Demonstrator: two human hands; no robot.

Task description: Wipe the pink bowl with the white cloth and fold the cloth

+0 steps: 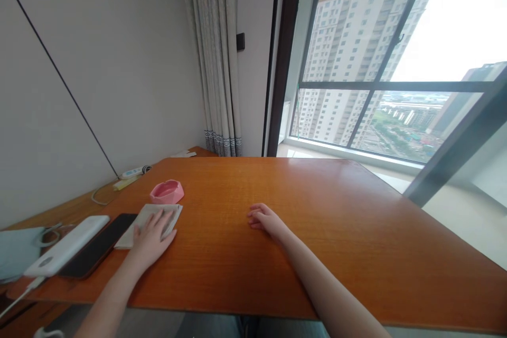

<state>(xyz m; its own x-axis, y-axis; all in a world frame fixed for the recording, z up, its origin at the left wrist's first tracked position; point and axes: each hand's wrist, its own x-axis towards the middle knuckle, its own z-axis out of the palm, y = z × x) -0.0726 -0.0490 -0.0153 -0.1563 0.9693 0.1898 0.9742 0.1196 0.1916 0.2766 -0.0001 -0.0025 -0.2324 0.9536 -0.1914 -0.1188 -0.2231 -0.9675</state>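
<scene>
My left hand (pixel 152 237) lies palm down with fingers spread on a flat, pale greyish sheet (pixel 130 233). Whether this sheet is cloth or paper I cannot tell, and the hand hides part of it. Just beyond its far edge sits a pink ashtray (pixel 167 192) with angular sides. My right hand (pixel 267 220) rests on the bare wood near the middle of the table, its fingers loosely bent and slightly apart, holding nothing.
To the left of the sheet, a black phone (pixel 99 245) lies beside a white power bank (pixel 68 245) with a cable plugged in. A power strip (pixel 133 172) is by the wall. The brown wooden table (pixel 356 232) extends toward a window.
</scene>
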